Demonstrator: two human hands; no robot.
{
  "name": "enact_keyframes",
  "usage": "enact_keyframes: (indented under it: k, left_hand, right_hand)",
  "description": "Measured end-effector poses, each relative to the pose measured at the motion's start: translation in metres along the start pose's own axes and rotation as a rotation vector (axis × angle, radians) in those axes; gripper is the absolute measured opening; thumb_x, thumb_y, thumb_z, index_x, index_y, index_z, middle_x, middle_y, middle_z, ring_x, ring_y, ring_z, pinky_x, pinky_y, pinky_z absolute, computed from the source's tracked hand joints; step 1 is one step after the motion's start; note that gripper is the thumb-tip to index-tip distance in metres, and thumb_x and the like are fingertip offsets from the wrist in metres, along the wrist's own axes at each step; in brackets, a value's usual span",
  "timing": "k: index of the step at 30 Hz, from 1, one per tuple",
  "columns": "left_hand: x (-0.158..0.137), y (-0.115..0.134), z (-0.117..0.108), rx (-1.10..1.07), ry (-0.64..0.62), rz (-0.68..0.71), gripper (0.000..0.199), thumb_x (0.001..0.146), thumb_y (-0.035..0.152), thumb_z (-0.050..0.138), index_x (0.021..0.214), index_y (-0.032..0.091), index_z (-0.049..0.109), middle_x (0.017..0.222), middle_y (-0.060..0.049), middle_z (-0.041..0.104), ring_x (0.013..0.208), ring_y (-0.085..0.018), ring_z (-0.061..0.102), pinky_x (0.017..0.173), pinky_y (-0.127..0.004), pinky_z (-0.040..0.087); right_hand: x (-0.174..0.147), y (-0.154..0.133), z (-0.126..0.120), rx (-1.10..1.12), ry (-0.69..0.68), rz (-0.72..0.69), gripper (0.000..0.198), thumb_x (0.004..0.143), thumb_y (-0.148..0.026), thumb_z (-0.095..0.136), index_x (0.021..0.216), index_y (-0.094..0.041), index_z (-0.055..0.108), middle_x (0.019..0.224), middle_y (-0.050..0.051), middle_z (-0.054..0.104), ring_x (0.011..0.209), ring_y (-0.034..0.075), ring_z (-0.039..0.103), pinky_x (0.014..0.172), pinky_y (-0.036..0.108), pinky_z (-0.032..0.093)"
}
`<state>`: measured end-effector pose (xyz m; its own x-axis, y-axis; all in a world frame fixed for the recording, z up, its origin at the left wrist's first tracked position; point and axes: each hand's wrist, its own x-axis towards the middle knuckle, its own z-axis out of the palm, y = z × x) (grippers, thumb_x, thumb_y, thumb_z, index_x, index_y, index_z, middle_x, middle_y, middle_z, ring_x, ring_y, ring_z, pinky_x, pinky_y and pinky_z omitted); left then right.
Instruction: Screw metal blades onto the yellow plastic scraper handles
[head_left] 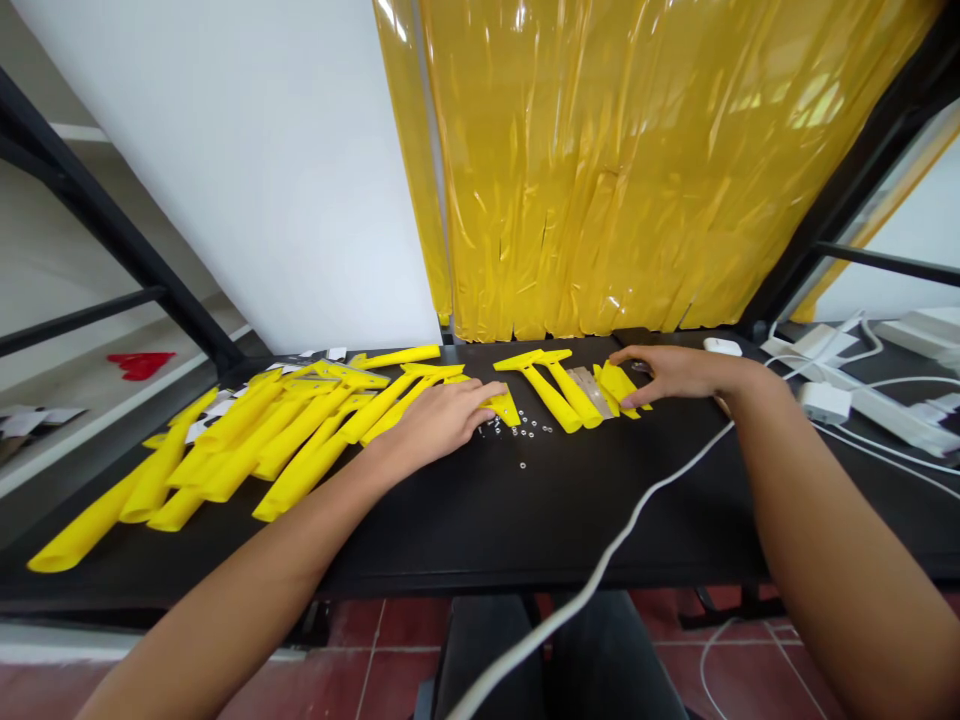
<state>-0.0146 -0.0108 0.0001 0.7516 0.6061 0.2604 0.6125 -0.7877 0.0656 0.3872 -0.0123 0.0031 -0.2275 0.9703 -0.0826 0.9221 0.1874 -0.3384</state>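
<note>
My left hand (444, 415) is closed on a flat yellow plastic plate (508, 407), low over the black table. Beneath and beside that plate lie several small metal nuts (523, 430). On the right, my right hand (675, 372) has thumb and fingertips at opposite edges of a small stack of yellow plates (618, 384). Next to the stack are thin metal blades (590, 391). Between my hands rest two yellow T-shaped scraper handles (553, 398), side by side. More yellow scraper handles (292, 440) lie piled left of my left hand.
A white cable (637, 515) crosses the black table (570, 530) and hangs toward my lap. Power strips and plugs (825, 402) lie at the right. Behind the table hang a yellow plastic curtain (637, 180) and a white panel (315, 150). Black frame bars (142, 230) flank both sides.
</note>
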Motion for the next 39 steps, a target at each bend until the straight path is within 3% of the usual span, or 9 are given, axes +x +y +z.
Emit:
enact_keyframes:
  k: [4,7,16,22,28,31,34,39]
  left_hand:
    - [0.0,-0.001,0.0,-0.005,0.003,0.042,0.032,0.103,0.029,0.046,0.131,0.028,0.063,0.117,-0.007,0.068,0.1,-0.022,0.068,0.087,-0.032,0.05]
    - [0.0,0.001,-0.003,0.011,-0.002,0.071,0.03,0.104,0.027,0.043,0.123,0.028,0.066,0.123,-0.006,0.065,0.095,-0.019,0.068,0.082,-0.03,0.049]
    - [0.001,0.002,-0.001,0.036,0.039,0.105,0.032,0.104,0.024,0.044,0.125,0.029,0.067,0.123,-0.004,0.066,0.092,-0.018,0.067,0.078,-0.028,0.048]
    - [0.003,0.007,-0.007,0.098,0.019,0.105,0.034,0.103,0.02,0.044,0.126,0.028,0.067,0.124,-0.005,0.064,0.088,-0.018,0.067,0.073,-0.028,0.047]
    - [0.003,0.007,-0.005,0.126,0.039,0.097,0.034,0.103,0.023,0.045,0.13,0.031,0.063,0.123,-0.005,0.063,0.086,-0.018,0.067,0.068,-0.028,0.047]
    - [0.003,0.006,-0.004,0.125,0.09,0.029,0.029,0.104,0.028,0.044,0.127,0.024,0.062,0.121,-0.008,0.064,0.091,-0.021,0.067,0.075,-0.031,0.05]
    - [0.004,0.003,-0.013,0.144,0.154,-0.129,0.031,0.101,0.023,0.042,0.127,0.019,0.06,0.118,-0.012,0.066,0.095,-0.024,0.067,0.084,-0.036,0.051]
    - [0.0,-0.022,-0.038,0.109,0.236,-0.378,0.046,0.098,0.023,0.046,0.143,0.019,0.05,0.117,-0.015,0.07,0.106,-0.029,0.066,0.093,-0.041,0.049]
  right_hand:
    - [0.002,-0.005,0.003,-0.003,0.011,0.027,0.09,0.062,-0.066,0.081,0.139,-0.023,0.062,0.136,0.013,0.067,0.117,0.038,0.066,0.097,0.048,0.056]
    - [0.003,-0.016,0.001,-0.003,0.117,-0.019,0.083,0.069,-0.068,0.075,0.137,-0.022,0.063,0.139,0.014,0.064,0.121,0.038,0.065,0.103,0.05,0.052]
    - [0.002,-0.084,0.012,0.052,0.256,-0.34,0.05,0.083,-0.056,0.069,0.124,-0.026,0.07,0.129,0.009,0.07,0.115,0.031,0.066,0.101,0.046,0.05]
    - [0.0,-0.124,0.032,0.075,0.206,-0.552,0.034,0.092,-0.048,0.064,0.118,-0.027,0.072,0.126,0.007,0.071,0.114,0.028,0.066,0.102,0.042,0.048]
    - [0.001,-0.135,0.044,0.005,0.208,-0.512,0.036,0.094,-0.054,0.062,0.115,-0.027,0.071,0.115,0.007,0.071,0.105,0.027,0.066,0.089,0.038,0.05]
    - [0.002,-0.135,0.045,-0.019,0.261,-0.463,0.037,0.095,-0.054,0.06,0.115,-0.026,0.071,0.111,0.008,0.07,0.098,0.026,0.067,0.085,0.038,0.049]
    - [0.002,-0.134,0.043,-0.014,0.333,-0.441,0.034,0.097,-0.051,0.058,0.112,-0.024,0.072,0.11,0.008,0.07,0.096,0.025,0.067,0.086,0.037,0.049]
    - [0.002,-0.132,0.04,-0.036,0.383,-0.433,0.031,0.099,-0.047,0.056,0.108,-0.023,0.072,0.109,0.007,0.07,0.097,0.024,0.067,0.085,0.036,0.048]
